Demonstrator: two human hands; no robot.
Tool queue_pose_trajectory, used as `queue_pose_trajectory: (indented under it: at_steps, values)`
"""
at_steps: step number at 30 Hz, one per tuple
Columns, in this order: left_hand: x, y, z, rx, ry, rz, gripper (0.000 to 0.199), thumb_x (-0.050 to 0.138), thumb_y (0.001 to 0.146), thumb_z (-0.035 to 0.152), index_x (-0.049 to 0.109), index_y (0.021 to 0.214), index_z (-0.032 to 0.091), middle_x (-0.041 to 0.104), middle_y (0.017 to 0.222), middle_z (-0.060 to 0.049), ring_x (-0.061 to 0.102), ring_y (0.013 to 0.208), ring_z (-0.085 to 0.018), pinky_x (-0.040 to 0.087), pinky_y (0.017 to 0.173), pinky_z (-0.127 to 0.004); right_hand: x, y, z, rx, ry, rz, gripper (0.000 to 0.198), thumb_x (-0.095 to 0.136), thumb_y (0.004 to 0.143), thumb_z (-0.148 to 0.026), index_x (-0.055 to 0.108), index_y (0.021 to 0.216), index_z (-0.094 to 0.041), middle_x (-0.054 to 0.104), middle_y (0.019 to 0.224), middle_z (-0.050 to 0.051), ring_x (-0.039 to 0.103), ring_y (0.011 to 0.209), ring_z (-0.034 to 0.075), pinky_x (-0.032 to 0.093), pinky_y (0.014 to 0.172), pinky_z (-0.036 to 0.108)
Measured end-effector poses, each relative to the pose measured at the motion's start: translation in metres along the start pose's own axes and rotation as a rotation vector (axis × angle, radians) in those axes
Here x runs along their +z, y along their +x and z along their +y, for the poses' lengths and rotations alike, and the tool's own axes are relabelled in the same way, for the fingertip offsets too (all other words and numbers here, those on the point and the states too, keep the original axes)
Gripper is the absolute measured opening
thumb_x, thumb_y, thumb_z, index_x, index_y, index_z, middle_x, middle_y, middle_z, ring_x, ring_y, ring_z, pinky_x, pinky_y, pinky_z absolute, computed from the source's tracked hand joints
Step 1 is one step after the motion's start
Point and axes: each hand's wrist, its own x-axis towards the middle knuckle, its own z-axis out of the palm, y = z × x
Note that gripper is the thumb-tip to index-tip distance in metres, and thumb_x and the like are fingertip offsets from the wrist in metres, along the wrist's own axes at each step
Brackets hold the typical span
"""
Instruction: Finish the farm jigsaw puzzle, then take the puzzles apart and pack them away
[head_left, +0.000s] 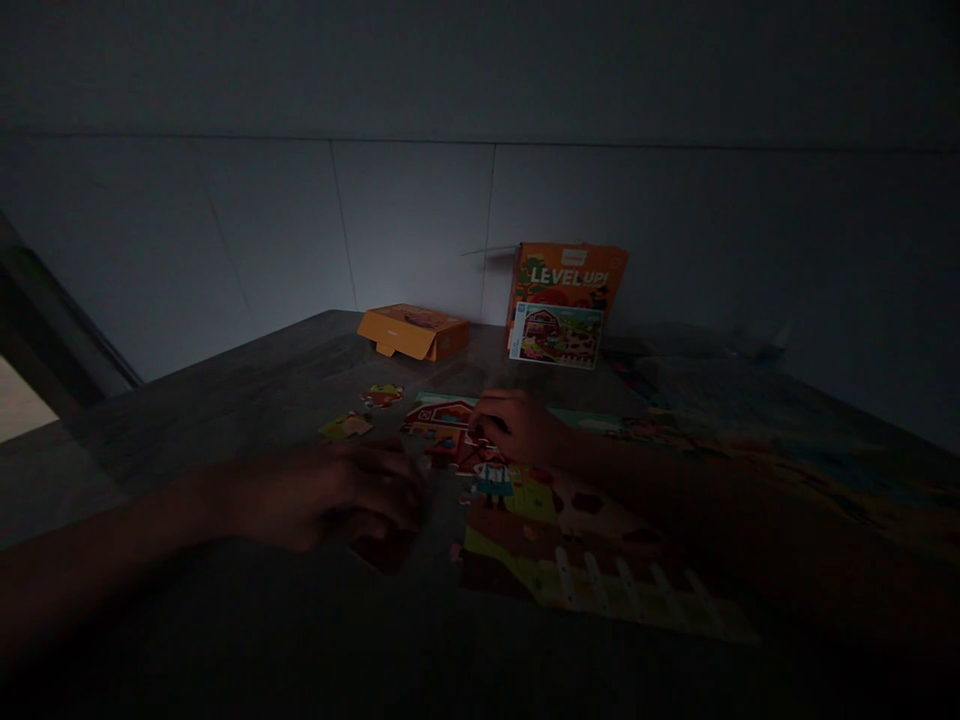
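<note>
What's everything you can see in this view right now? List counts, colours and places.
wall: 1, pale, at the back
table: 1, grey, under everything
flat box: 1, orange, lying at the table's far side
upright box: 1, orange, right of the flat box
picture card: 1, multicoloured, in front of the upright box
puzzle: 1, multicoloured, partly joined, centre
loose pieces: 2, mostly yellow, left of the puzzle's far end
dark piece: 1, colour unclear, by the left fingers
colourful patch: count unclear, right, too dim to identify
left hand: 1, left of the puzzle
right hand: 1, over the puzzle's far part
</note>
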Motion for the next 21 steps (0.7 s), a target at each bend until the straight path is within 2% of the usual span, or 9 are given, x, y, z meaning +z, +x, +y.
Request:
queue_pose_trajectory:
  at_steps: [3, 5, 7, 9, 12, 16, 21]
  values:
    - [0.003, 0.000, -0.005, -0.065, 0.112, 0.014, 0.025, 0.056, 0.091, 0.020, 0.066, 0.114, 0.024, 0.065, 0.101, -0.009, 0.058, 0.096, -0.022, 0.047, 0.083, -0.033, 0.000, 0.000, 0.001, 0.005, -0.009, -0.011, 0.025, 0.048, 0.078, 0.000, 0.067, 0.080, -0.015, 0.061, 0.079, 0.004, 0.057, 0.072, 0.014, 0.041, 0.070, 0.023]
    - [0.003, -0.002, -0.008, -0.084, 0.168, 0.044, 0.030, 0.055, 0.092, 0.022, 0.064, 0.120, 0.025, 0.065, 0.097, -0.009, 0.058, 0.092, -0.023, 0.046, 0.082, -0.034, 0.000, 0.000, 0.002, 0.004, -0.008, -0.010, 0.025, 0.048, 0.078, 0.000, 0.067, 0.081, -0.015, 0.061, 0.080, 0.004, 0.056, 0.073, 0.014, 0.041, 0.070, 0.023]
    - [0.000, -0.005, -0.009, -0.078, 0.179, 0.058, 0.037, 0.052, 0.091, 0.015, 0.061, 0.124, 0.026, 0.065, 0.097, -0.009, 0.058, 0.093, -0.024, 0.045, 0.085, -0.035, 0.000, 0.000, 0.003, 0.002, -0.010, -0.010, 0.025, 0.048, 0.078, 0.001, 0.067, 0.080, -0.015, 0.061, 0.080, 0.004, 0.056, 0.073, 0.014, 0.040, 0.069, 0.023]
    - [-0.005, -0.008, -0.006, -0.072, 0.154, 0.035, 0.043, 0.051, 0.088, 0.009, 0.061, 0.124, 0.029, 0.063, 0.105, -0.009, 0.056, 0.101, -0.025, 0.044, 0.089, -0.036, 0.000, 0.000, 0.002, 0.003, -0.014, -0.010, 0.025, 0.048, 0.078, 0.000, 0.067, 0.080, -0.016, 0.061, 0.080, 0.004, 0.056, 0.073, 0.014, 0.040, 0.069, 0.023]
    - [-0.012, -0.012, 0.002, -0.117, 0.084, -0.056, 0.042, 0.063, 0.081, 0.015, 0.062, 0.121, 0.028, 0.059, 0.115, -0.008, 0.054, 0.107, -0.026, 0.045, 0.090, -0.036, 0.000, 0.000, 0.001, 0.011, -0.003, -0.011, 0.025, 0.048, 0.079, 0.000, 0.067, 0.081, -0.016, 0.061, 0.080, 0.004, 0.057, 0.073, 0.014, 0.041, 0.070, 0.023]
    - [-0.011, -0.012, 0.003, -0.180, -0.007, -0.106, 0.045, 0.078, 0.071, 0.026, 0.062, 0.113, 0.023, 0.059, 0.110, -0.007, 0.057, 0.098, -0.025, 0.049, 0.083, -0.034, -0.001, 0.000, 0.000, 0.018, 0.016, -0.012, 0.025, 0.048, 0.079, 0.000, 0.067, 0.081, -0.015, 0.062, 0.081, 0.004, 0.058, 0.072, 0.013, 0.041, 0.069, 0.023]
    - [-0.005, -0.010, 0.002, -0.144, -0.049, -0.107, 0.035, 0.067, 0.078, 0.012, 0.064, 0.110, 0.027, 0.058, 0.109, -0.006, 0.057, 0.096, -0.022, 0.049, 0.084, -0.032, -0.001, 0.001, -0.001, 0.007, -0.006, -0.009, 0.024, 0.047, 0.079, -0.001, 0.067, 0.079, -0.016, 0.061, 0.079, 0.003, 0.057, 0.073, 0.014, 0.041, 0.070, 0.023]
